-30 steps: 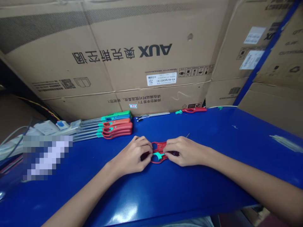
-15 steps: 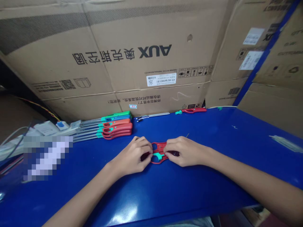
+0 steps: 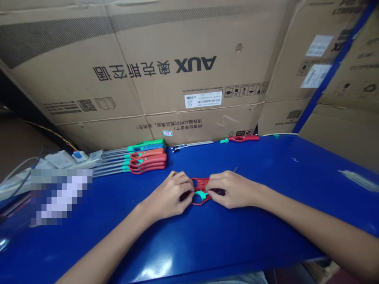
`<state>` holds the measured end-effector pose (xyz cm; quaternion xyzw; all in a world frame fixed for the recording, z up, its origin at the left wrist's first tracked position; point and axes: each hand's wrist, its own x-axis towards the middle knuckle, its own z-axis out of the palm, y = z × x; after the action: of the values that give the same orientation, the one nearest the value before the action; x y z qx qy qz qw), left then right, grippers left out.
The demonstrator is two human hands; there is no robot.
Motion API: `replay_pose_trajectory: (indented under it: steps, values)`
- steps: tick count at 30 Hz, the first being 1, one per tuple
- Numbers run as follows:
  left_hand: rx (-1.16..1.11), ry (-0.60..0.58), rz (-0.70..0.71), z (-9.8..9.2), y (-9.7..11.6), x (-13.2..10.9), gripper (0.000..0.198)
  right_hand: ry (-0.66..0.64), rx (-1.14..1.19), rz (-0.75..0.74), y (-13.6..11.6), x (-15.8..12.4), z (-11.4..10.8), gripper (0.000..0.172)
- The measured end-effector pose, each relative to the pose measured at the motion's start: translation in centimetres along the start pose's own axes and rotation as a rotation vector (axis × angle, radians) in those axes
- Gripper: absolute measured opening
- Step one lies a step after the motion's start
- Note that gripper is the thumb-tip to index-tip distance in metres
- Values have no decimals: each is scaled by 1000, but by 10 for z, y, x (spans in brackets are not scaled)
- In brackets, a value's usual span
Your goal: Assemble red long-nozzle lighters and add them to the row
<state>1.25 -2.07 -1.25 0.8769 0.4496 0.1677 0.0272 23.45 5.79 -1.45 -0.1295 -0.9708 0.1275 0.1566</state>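
Note:
A red lighter handle [image 3: 200,190] with a teal trigger lies on the blue table [image 3: 266,177] between my two hands. My left hand [image 3: 168,195] has its fingers curled over the handle's left end and presses it down. My right hand [image 3: 229,188] is closed on the right end, where a dark part shows under the fingers. Both ends of the handle are hidden by my fingers.
A row of several long-nosed lighters [image 3: 139,157] with red, orange, blue and green handles lies at the back left. A loose metal tube [image 3: 192,144] and another red handle [image 3: 241,138] lie by the big cardboard boxes [image 3: 177,67]. White parts and wires [image 3: 59,159] sit at far left.
My hands and the red handle stay almost where they were; only the view has shifted slightly.

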Motion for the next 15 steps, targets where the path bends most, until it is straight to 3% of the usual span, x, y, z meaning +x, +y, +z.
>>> replay_pose_trajectory:
  steps: [15]
  values:
    - [0,-8,0,-4,-1,-2,12,-5,-23,9,-1,0,-1,17]
